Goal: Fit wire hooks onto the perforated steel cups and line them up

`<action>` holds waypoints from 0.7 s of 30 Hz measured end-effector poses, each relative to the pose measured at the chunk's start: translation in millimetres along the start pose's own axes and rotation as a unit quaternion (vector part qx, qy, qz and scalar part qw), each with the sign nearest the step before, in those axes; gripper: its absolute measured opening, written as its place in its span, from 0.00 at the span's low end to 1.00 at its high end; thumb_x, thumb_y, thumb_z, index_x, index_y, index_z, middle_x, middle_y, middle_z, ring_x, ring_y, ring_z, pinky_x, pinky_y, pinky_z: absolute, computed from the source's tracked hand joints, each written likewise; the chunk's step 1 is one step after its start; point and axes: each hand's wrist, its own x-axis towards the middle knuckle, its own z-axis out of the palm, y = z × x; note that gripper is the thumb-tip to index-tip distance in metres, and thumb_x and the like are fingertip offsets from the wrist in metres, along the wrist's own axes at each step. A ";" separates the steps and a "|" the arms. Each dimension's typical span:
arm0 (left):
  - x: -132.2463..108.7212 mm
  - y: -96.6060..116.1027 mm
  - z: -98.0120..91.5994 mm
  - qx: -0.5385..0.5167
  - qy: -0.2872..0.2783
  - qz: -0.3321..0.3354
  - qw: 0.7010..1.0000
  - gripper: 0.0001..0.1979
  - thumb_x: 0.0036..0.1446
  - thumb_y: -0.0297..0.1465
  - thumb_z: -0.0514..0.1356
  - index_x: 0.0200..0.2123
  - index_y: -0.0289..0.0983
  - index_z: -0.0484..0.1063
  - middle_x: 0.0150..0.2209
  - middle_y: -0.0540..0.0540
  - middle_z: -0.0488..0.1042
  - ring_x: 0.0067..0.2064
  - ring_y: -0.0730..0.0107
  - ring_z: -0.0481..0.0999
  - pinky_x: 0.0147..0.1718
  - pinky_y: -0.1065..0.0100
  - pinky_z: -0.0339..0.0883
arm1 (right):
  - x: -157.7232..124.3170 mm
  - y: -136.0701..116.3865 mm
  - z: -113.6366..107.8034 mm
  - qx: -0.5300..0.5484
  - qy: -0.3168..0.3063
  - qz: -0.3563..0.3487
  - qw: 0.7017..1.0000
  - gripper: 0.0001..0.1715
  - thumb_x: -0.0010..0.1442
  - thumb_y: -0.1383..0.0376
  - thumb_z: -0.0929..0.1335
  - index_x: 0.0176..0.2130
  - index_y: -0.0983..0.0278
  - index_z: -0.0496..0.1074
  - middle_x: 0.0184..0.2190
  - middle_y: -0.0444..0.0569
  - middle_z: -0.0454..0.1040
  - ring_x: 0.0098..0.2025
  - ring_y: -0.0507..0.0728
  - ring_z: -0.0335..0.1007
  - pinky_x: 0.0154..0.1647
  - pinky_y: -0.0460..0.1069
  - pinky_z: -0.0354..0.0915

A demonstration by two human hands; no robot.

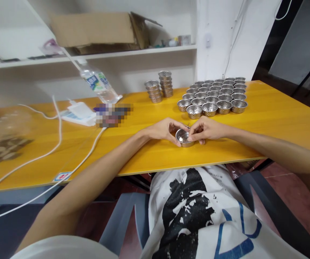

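A small perforated metal cup (182, 136) rests on the yellow table (141, 158) close to its front edge. From the left, my left hand (165, 130) curls its thumb and fingers around the cup's side. My right hand (205, 129) is at the cup's right rim, with thumb and fingers pinched together over the inside. Whether that pinch is on the rim or on something small inside is hidden by the fingers.
Rows of matching metal cups (209, 108) stand at the back right, beside two stacks (167, 84). Left are a tilted plastic bottle (101, 86), a white cable (90, 147), a white box (81, 113) and a clear bag (5, 140). A cardboard box (92, 30) sits on the shelf.
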 end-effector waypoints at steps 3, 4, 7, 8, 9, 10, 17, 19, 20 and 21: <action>0.2 -0.2 0.2 -0.001 0.000 -0.003 1.000 0.36 0.35 0.33 0.86 0.51 0.36 0.87 0.51 0.38 0.87 0.50 0.57 0.86 0.57 0.55 0.77 | 0.6 -0.6 -0.6 0.012 0.001 0.007 1.000 0.16 0.62 0.55 0.79 0.37 0.67 0.84 0.23 0.45 0.80 0.23 0.50 0.76 0.26 0.43 0.71; 0.1 -0.2 0.2 -0.001 0.000 -0.002 1.000 0.36 0.36 0.33 0.86 0.52 0.36 0.87 0.51 0.37 0.87 0.50 0.56 0.86 0.57 0.55 0.77 | 0.8 -0.7 -0.7 0.017 0.002 0.010 1.000 0.15 0.62 0.56 0.79 0.37 0.67 0.83 0.24 0.45 0.80 0.23 0.50 0.76 0.26 0.43 0.71; -0.2 -0.4 -0.2 0.001 0.000 0.003 1.000 0.35 0.36 0.33 0.86 0.51 0.36 0.87 0.51 0.37 0.87 0.51 0.55 0.86 0.59 0.53 0.76 | 1.3 -0.1 -1.1 0.029 -0.005 0.017 0.999 0.15 0.61 0.56 0.79 0.36 0.66 0.83 0.23 0.44 0.80 0.23 0.50 0.76 0.27 0.43 0.72; -0.2 -0.5 -0.4 0.001 0.000 0.005 1.000 0.35 0.36 0.33 0.86 0.51 0.36 0.87 0.51 0.37 0.87 0.52 0.55 0.86 0.60 0.53 0.76 | 1.4 0.6 -1.3 0.034 -0.009 0.019 0.999 0.14 0.61 0.56 0.79 0.36 0.66 0.83 0.23 0.44 0.80 0.23 0.49 0.76 0.27 0.43 0.72; -0.1 -0.6 -0.6 0.002 0.001 0.006 1.000 0.35 0.36 0.33 0.86 0.51 0.36 0.87 0.51 0.38 0.87 0.52 0.55 0.86 0.60 0.53 0.76 | 1.5 1.5 -1.6 0.040 -0.013 0.021 0.999 0.15 0.61 0.56 0.79 0.36 0.66 0.83 0.23 0.44 0.80 0.23 0.49 0.76 0.28 0.43 0.72; 0.0 -0.7 -0.8 0.002 0.001 0.006 1.000 0.35 0.36 0.33 0.86 0.51 0.36 0.87 0.51 0.38 0.87 0.52 0.55 0.86 0.60 0.53 0.76 | 1.5 2.6 -1.7 0.048 -0.014 0.023 0.999 0.15 0.61 0.56 0.79 0.36 0.66 0.83 0.23 0.44 0.80 0.23 0.49 0.75 0.28 0.43 0.72; -1.2 1.0 0.5 0.003 0.003 0.001 1.000 0.35 0.35 0.32 0.87 0.51 0.36 0.87 0.48 0.39 0.88 0.51 0.55 0.86 0.60 0.53 0.76 | 0.5 8.0 2.9 0.082 0.006 0.028 0.996 0.17 0.61 0.55 0.80 0.37 0.66 0.83 0.21 0.42 0.77 0.22 0.48 0.72 0.26 0.42 0.69; -1.8 1.9 1.6 0.001 0.005 0.004 1.000 0.35 0.34 0.32 0.87 0.50 0.35 0.87 0.47 0.39 0.88 0.51 0.55 0.86 0.60 0.53 0.76 | 0.4 7.1 4.1 0.079 0.009 0.030 0.996 0.18 0.61 0.53 0.80 0.37 0.66 0.82 0.22 0.43 0.77 0.22 0.48 0.73 0.26 0.42 0.70; -2.0 2.1 2.1 -0.002 0.006 0.006 1.000 0.35 0.34 0.32 0.87 0.50 0.35 0.87 0.47 0.39 0.88 0.51 0.54 0.86 0.60 0.52 0.75 | 0.4 6.5 4.5 0.078 0.010 0.030 0.996 0.19 0.61 0.53 0.81 0.37 0.67 0.82 0.22 0.43 0.78 0.22 0.48 0.73 0.26 0.43 0.71; -2.1 2.3 2.6 -0.005 0.005 0.009 1.000 0.35 0.34 0.32 0.87 0.50 0.35 0.87 0.47 0.39 0.88 0.51 0.54 0.86 0.60 0.52 0.75 | 0.5 6.0 4.7 0.077 0.009 0.029 0.997 0.21 0.60 0.52 0.81 0.37 0.67 0.82 0.22 0.43 0.78 0.22 0.49 0.74 0.26 0.43 0.72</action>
